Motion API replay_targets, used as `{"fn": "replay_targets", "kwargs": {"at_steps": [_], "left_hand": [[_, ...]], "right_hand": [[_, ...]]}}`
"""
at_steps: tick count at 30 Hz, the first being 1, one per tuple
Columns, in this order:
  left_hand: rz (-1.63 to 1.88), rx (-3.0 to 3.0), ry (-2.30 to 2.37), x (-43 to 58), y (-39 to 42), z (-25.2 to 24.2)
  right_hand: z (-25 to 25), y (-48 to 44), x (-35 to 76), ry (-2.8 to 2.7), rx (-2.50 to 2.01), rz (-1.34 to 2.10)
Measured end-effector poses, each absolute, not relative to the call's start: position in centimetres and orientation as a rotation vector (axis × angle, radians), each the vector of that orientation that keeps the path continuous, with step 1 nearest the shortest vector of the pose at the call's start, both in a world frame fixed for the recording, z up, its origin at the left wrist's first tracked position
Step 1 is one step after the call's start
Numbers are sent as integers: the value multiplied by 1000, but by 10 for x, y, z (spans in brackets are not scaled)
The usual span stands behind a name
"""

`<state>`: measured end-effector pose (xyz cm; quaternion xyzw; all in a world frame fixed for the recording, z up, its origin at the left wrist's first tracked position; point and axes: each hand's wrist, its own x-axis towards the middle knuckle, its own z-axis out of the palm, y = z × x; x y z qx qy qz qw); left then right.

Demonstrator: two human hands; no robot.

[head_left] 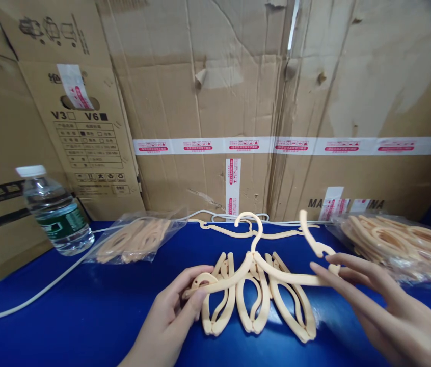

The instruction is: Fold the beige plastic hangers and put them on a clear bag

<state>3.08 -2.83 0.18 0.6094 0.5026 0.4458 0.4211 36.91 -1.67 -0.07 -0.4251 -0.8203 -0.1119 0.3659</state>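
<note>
A cream plastic folding hanger (pixel 234 278) is spread between my hands, its hook pointing up and away. My left hand (pixel 175 311) is closed around the hanger's left end, thumb on the near side. At its right end my right hand (pixel 385 300) has the joint between thumb and fingers. A short end piece (pixel 307 232) sticks up there, swung out of line with the arm. Under the hanger, three folded hangers (pixel 219 311) lie side by side on the blue table (pixel 124 311), partly covered by it.
Behind lies another unfolded hanger (pixel 231 232) beside a white cable (pixel 47 283). A clear bag of folded hangers (pixel 135 239) is at left, a larger bagged pile (pixel 402 244) at right. A water bottle (pixel 57 214) stands far left. Cardboard (pixel 200 102) walls the back.
</note>
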Motion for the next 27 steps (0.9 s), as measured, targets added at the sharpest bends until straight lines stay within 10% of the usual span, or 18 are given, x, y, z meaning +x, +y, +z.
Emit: {"fn": "replay_targets", "kwargs": {"at_steps": [27], "left_hand": [[1270, 1391, 1100, 47, -37, 5]], "right_hand": [[22, -29, 319, -1642, -1070, 1132]]}}
